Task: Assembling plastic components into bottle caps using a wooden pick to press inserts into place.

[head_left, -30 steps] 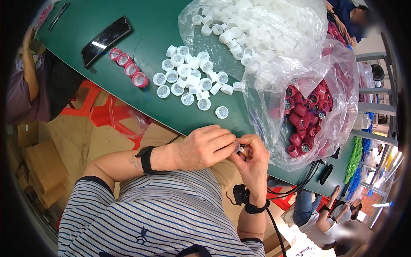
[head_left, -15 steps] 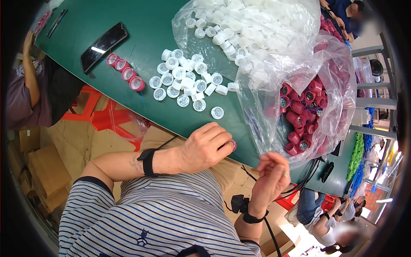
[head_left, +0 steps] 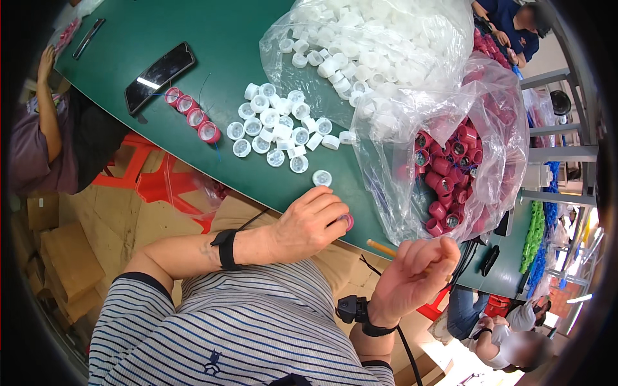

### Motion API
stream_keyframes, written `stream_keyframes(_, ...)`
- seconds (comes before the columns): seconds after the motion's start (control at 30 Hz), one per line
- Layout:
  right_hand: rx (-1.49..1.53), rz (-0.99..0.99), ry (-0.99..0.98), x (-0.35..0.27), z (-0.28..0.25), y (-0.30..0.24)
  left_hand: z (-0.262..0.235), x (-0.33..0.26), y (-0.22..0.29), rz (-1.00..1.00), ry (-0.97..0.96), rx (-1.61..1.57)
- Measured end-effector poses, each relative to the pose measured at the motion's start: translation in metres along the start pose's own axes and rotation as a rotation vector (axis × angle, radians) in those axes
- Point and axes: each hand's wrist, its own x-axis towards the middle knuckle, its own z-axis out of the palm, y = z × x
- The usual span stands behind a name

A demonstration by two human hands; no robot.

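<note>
Phone (head_left: 159,76), dark and flat, lies far left on the green table (head_left: 219,45), with a row of four pink caps (head_left: 192,114) running down and rightward from it toward the table edge. White caps (head_left: 277,125) are scattered loose past those, mostly open side up; one stray sits nearest the hands.

Left hand (head_left: 313,222) rests palm down at the near table edge, fingers curled and pressed together over a single pink cap (head_left: 347,222), which peeks out just beyond the fingertips on their right side. Cap touches the table; it is round, so no long axis worth noting. Black wrist strap (head_left: 225,248) on that forearm.

Right hand (head_left: 415,276) hangs off the table, below and right of the cap, near but apart from it. Fingers loosely curled; a thin tan stick (head_left: 385,248) runs behind them, pointing up-left toward the cap. Whether the fingers pinch it I cannot tell. Left hand is plainly the closer of the two to the cap.

Right of this, a clear bag of pink caps (head_left: 450,174) slumps open toward the hands, a clear bag of white caps (head_left: 373,45) behind it.

Room: cardboard on the floor, a red stool under the table, other people seated at far left and lower right.
</note>
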Motion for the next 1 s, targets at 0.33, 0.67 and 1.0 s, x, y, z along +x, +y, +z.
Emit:
stream_keyframes(0.33, 0.046, 0.087, -0.067, 0.005, 0.017, 0.029, 0.009, -0.003, -0.001, -0.187, 0.167, -0.249)
stream_keyframes(0.67, 0.092, 0.125, -0.157, -0.008, 0.015, 0.017, 0.009, -0.005, -0.006, -0.174, 0.173, -0.276)
stream_keyframes(1.0, 0.064, 0.123, -0.051, 0.003, 0.016, 0.049, 0.007, -0.003, -0.005, -0.179, 0.170, -0.295)
